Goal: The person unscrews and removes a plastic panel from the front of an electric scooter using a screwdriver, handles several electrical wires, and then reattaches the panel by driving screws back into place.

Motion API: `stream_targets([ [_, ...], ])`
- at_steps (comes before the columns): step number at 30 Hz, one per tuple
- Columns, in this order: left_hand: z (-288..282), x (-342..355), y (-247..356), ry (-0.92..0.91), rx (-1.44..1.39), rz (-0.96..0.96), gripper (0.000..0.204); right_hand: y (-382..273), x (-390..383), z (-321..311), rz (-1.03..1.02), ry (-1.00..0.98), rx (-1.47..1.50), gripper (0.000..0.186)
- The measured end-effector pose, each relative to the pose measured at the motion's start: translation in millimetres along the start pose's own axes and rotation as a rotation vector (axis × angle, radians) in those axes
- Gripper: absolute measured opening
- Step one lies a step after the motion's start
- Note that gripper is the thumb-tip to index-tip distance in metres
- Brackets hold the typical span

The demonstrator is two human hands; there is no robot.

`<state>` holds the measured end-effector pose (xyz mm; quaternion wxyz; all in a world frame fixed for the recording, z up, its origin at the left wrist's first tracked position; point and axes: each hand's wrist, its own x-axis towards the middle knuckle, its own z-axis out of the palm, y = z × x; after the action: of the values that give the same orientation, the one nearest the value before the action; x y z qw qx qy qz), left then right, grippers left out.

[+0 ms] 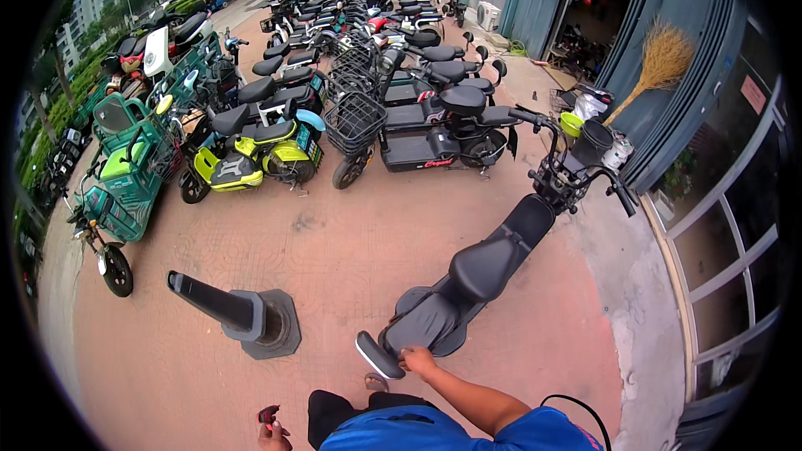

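Observation:
A black electric scooter (489,263) stands on the red brick pavement right in front of me, its handlebars pointing away toward the upper right. My right hand (415,359) grips the rear rack edge behind the scooter's seat. At the bottom edge, my left hand (271,431) holds a small dark red and black object that looks like a key fob (267,414). My blue shirt fills the bottom of the view.
A grey traffic post (238,311) on a square base stands to my left. Rows of parked scooters (393,108) and green delivery trikes (125,175) fill the far side. A shopfront with a broom (660,63), buckets and glass windows runs along the right.

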<state>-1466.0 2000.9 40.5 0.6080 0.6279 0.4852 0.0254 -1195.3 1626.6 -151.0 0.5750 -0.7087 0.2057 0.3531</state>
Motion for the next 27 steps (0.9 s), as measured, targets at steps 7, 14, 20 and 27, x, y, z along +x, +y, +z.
stream_targets([
  [7, 55.2, 198.4, 116.1, -0.484, 0.044, 0.111, 0.027, -48.4, -16.1, 43.0, -0.187, 0.335, -0.256, 0.045],
  [14, 198.4, 318.6, 295.6, -0.642, 0.176, 0.362, 0.020, -75.0, -39.4, 67.3, 0.018, 0.763, -0.397, 0.041],
  [20, 346.7, 313.3, 417.0, -0.877, 0.385, 0.737, 0.035, -98.9, -39.8, 69.4, 0.218, 0.814, -0.368, 0.040],
  [27, 473.3, 330.5, 466.9, -1.045, 0.541, 1.176, 0.028, -125.2, -8.7, 63.1, 0.298, 0.630, -0.425, 0.048],
])
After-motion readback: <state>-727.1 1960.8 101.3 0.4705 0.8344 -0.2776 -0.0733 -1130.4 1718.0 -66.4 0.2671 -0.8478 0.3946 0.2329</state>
